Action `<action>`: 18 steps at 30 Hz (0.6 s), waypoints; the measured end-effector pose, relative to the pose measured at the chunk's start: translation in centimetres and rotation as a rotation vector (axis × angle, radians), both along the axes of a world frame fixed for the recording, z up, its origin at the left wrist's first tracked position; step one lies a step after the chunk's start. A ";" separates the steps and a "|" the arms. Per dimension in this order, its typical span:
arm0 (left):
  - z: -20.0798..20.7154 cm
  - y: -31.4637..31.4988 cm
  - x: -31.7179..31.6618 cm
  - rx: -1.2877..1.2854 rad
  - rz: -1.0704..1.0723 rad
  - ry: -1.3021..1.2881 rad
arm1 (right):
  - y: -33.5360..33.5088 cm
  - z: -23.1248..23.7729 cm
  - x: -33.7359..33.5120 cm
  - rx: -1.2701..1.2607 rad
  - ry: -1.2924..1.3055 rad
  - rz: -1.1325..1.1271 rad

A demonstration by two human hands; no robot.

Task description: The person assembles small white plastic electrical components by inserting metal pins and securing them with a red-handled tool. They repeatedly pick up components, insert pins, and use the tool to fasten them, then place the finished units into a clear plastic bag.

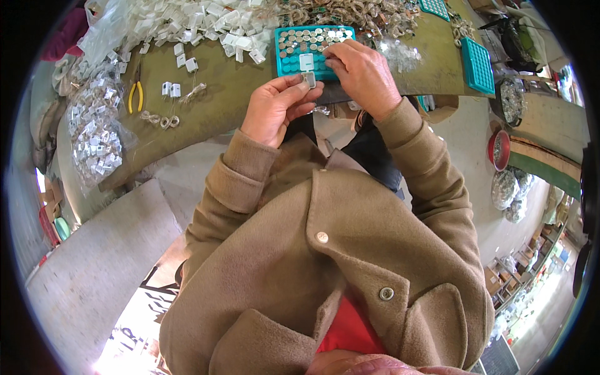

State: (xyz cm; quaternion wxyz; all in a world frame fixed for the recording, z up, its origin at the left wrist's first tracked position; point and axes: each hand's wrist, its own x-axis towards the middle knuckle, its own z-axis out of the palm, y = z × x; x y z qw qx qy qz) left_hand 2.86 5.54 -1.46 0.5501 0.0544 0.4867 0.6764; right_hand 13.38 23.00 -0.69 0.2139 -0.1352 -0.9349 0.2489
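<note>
Between the thumb and fingers of my left hand is a small white plastic case with its lid flipped up, held at the front edge of a teal tray. Round silver button cells fill the far rows of this tray; nearer pockets show bare teal. My right hand is over the tray's right side, its thumb and bent fingers drawn together close to the case. Whatever those fingertips may hold is hidden.
White plastic cases are heaped at the back left, with bundled wires at the back right. Yellow-handled pliers lie left, near a filled clear bag. Another teal tray rests at the table's right edge. Clear small parts lie beside my right hand.
</note>
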 end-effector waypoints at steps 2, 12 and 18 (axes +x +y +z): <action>0.0 0.0 0.0 0.011 -0.002 0.009 | 0.1 0.5 0.1 0.018 -0.052 -0.006; 0.1 -0.3 0.1 -0.009 0.027 0.068 | -3.2 1.3 0.4 -0.102 0.122 0.092; -0.1 -1.0 0.4 0.023 0.046 0.167 | -4.3 1.1 0.8 -0.193 0.154 0.103</action>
